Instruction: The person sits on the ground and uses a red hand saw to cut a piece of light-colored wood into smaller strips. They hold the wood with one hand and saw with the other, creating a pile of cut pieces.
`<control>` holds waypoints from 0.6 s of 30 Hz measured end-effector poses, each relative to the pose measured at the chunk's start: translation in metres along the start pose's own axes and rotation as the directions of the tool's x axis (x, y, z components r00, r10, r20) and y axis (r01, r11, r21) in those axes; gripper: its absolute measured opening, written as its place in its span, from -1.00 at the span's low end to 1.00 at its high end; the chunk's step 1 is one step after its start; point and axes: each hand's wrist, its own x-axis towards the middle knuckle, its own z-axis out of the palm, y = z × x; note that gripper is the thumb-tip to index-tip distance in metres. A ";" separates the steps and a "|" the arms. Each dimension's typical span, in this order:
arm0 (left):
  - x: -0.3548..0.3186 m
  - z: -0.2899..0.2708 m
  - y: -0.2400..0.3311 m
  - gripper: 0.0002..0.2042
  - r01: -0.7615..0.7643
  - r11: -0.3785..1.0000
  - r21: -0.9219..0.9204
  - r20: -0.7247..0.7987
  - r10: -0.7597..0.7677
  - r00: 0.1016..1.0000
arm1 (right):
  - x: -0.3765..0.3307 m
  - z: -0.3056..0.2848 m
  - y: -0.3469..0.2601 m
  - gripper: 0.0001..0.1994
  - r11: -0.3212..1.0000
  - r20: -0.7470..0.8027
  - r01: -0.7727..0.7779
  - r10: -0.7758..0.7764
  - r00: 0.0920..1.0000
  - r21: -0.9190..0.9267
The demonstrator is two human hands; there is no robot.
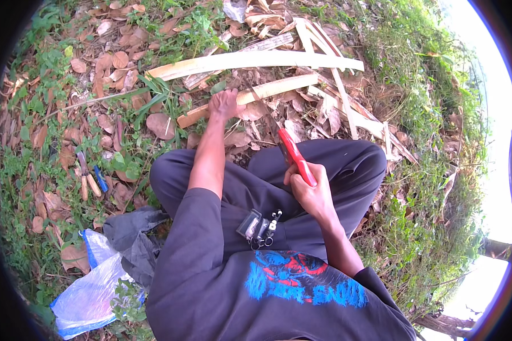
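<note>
- Far left, mid-height: two wooden-handled tools laid side by side on dry leaves and grass. A blue item is seen just right of them; type can't be made out.
- Lower left: white-and-blue plastic sheet spread crumpled on the ground. Dark cloth bunched against its upper right side.
- Upper centre, left part: left hand closed over the short wooden strip, left of the strip's middle. Fingertips partly hidden.
- Upper centre: short wooden strip laid at a slant, left end lower, right end higher. Long pale board placed just above it, the wider of the two across the frame.
- Lower centre: small bunch of key-ring items seen against the dark clothing at the lap.
- Centre: red-handled saw angled up-left, its blade crossed over the short strip just right of the left hand. Cut depth can't be told.
- Right of centre: right hand wrapped round the saw's handle at its lower end, fingers curled tight.
- Upper right: thin pale slats scattered and crossed over dry leaves, grass beyond.
</note>
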 end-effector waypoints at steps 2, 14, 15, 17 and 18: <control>0.006 -0.009 0.000 -0.29 0.036 0.998 -0.045 0.047 -0.034 0.998 | 0.004 0.002 0.002 -0.85 0.999 0.011 0.037 -0.037 0.999 -0.019; -0.018 -0.103 -0.047 -0.71 0.002 0.825 -0.565 -0.500 -0.344 0.795 | 0.013 -0.020 0.005 -0.85 0.991 -0.015 -0.090 0.092 0.996 0.102; -0.015 -0.084 -0.055 -0.72 -0.035 0.827 -0.561 -0.479 -0.290 0.829 | 0.013 -0.019 0.005 -0.85 0.991 0.011 -0.075 0.074 0.997 0.106; -0.013 -0.062 -0.038 -0.67 -0.059 0.735 -0.675 -0.282 -0.184 0.941 | 0.015 -0.022 0.012 -0.84 0.991 0.020 -0.058 0.056 0.998 0.124; -0.012 -0.051 -0.032 -0.57 -0.050 0.768 -0.639 -0.188 -0.093 0.978 | 0.015 -0.022 0.013 -0.84 0.989 0.010 -0.060 0.059 0.998 0.134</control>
